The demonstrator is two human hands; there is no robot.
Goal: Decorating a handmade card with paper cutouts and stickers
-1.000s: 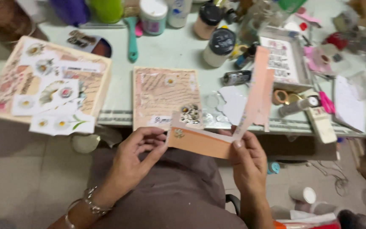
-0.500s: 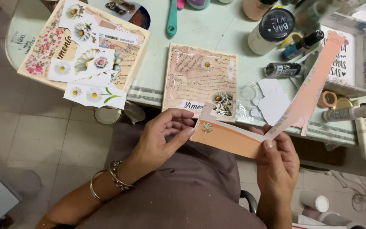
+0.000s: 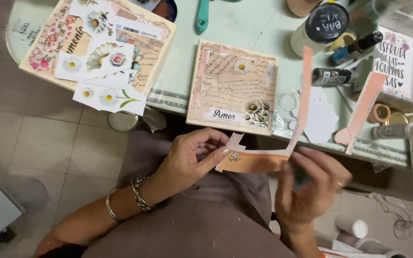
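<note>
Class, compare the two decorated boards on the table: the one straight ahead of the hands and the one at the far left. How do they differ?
The centre board lies square and tidy, with a few small daisies; the left board sits tilted. Loose flower cut-outs cover the left board and spill past its edge; the centre board carries none. Both are beige, paper-covered and flower-themed.

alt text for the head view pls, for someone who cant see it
Two hands, left hand and right hand, hold an orange paper strip over the lap, below a table edge bearing a decorated square card with daisies and a floral collage board.
</note>
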